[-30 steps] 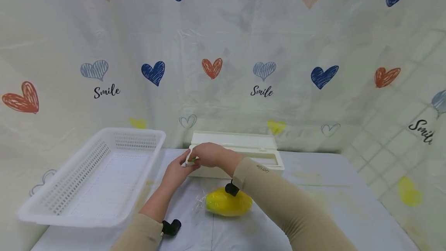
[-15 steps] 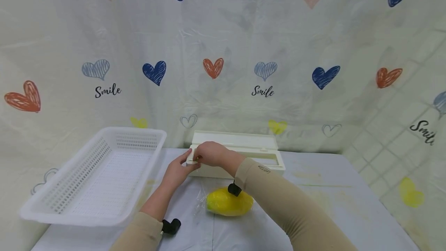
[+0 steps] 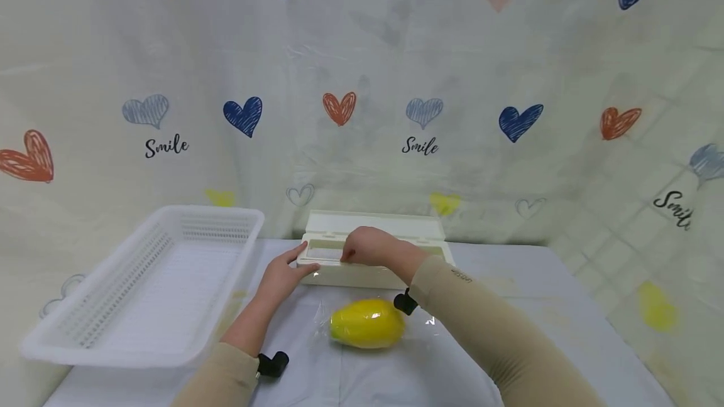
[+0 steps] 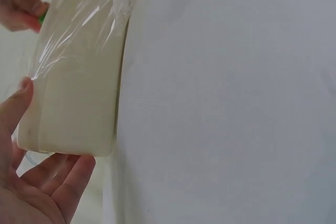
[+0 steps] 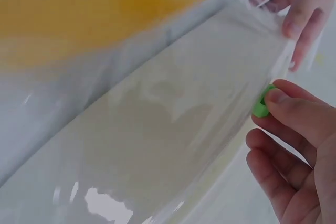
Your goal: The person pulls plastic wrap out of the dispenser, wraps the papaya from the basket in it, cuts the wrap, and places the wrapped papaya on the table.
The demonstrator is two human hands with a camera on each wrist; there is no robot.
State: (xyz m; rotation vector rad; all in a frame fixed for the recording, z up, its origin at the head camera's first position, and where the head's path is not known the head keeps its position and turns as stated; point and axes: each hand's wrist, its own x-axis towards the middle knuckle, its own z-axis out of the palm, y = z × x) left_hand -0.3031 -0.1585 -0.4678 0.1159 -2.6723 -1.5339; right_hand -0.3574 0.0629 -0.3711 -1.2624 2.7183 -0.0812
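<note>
A cream cling film dispenser (image 3: 353, 278) lies at the back middle of the table with its lid (image 3: 373, 226) raised. My left hand (image 3: 283, 275) holds its left end; in the left wrist view the thumb (image 4: 18, 100) is on the upper edge and the fingers (image 4: 68, 179) are against the end. My right hand (image 3: 373, 247) pinches a small green slide cutter (image 5: 261, 107) at the dispenser's front upper edge. Clear cling film (image 4: 89, 19) hangs over the dispenser's front. A yellow papaya-like fruit (image 3: 367, 323) lies in front, with clear film around it.
A white perforated plastic basket (image 3: 121, 357) stands on the left of the table. A pale cloth (image 3: 509, 331) covers the tabletop. Behind it hangs a curtain (image 3: 362, 49) printed with hearts and "Smile".
My right hand has moved from the dispenser's left end rightward along its front edge. My left hand stays at the left end, and the fruit keeps its place.
</note>
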